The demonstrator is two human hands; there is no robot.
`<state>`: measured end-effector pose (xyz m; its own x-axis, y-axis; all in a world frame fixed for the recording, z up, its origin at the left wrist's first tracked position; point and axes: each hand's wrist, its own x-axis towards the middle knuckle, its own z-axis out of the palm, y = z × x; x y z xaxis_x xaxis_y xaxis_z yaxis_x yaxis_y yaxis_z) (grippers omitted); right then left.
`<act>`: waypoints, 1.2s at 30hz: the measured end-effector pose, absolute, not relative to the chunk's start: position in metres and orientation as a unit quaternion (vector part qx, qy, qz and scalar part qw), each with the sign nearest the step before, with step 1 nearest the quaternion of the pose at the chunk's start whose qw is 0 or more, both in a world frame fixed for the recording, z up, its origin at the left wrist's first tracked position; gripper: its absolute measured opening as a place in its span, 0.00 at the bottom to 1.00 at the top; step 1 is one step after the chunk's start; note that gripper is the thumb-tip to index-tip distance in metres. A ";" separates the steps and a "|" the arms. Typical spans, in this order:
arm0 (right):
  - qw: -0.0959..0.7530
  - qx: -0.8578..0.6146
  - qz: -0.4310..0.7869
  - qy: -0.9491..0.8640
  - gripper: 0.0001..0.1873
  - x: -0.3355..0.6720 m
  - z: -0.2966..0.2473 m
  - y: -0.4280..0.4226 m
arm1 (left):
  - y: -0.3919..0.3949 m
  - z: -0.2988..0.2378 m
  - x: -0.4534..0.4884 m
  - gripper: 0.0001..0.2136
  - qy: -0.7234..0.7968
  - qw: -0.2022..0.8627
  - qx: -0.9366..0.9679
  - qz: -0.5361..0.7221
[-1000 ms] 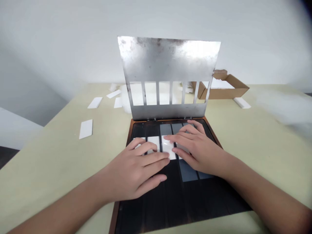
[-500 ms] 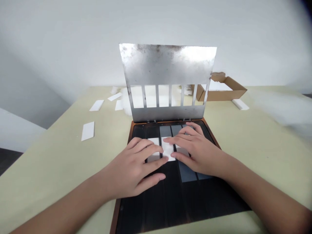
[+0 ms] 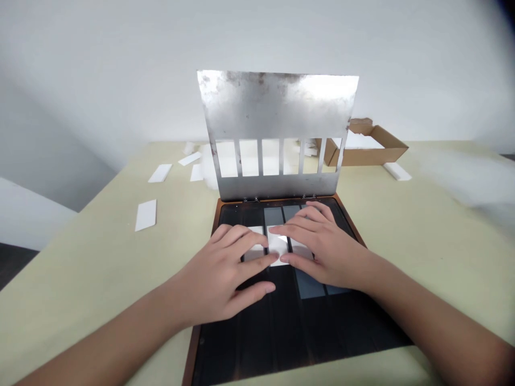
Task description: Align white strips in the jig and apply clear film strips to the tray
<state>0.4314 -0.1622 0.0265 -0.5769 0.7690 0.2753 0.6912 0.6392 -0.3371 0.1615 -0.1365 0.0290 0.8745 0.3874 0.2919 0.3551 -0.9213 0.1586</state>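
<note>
My left hand (image 3: 231, 271) lies spread over the black board (image 3: 265, 327), its index fingertip at the lower edge of a white card (image 3: 277, 247). From the right, my right hand (image 3: 317, 241) reaches in with fingers apart; its index fingertip touches the card's upper part and its thumb is by the lower right corner. Another white card (image 3: 256, 252) lies partly under my left fingers, and one more is partly covered by my right hand. Grey-blue strips (image 3: 309, 284) show around the right hand. Behind stands a raised, hinged metal plate (image 3: 277, 115) with a row of rectangular openings.
Loose white cards lie on the left of the pale table (image 3: 92, 268), the nearest being a single card (image 3: 145, 215). At the back right stands a cardboard box (image 3: 368, 156) with white sheets inside. A white block (image 3: 397, 171) lies in front of it.
Both hands stay almost in place over the white card. My left fingers have shifted slightly, and a small bright patch now shows on the card beside my right index finger.
</note>
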 end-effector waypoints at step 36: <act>0.187 -0.421 0.056 -0.886 0.19 0.429 0.021 -0.157 | -0.138 0.033 0.158 0.16 0.112 0.092 0.969 0.199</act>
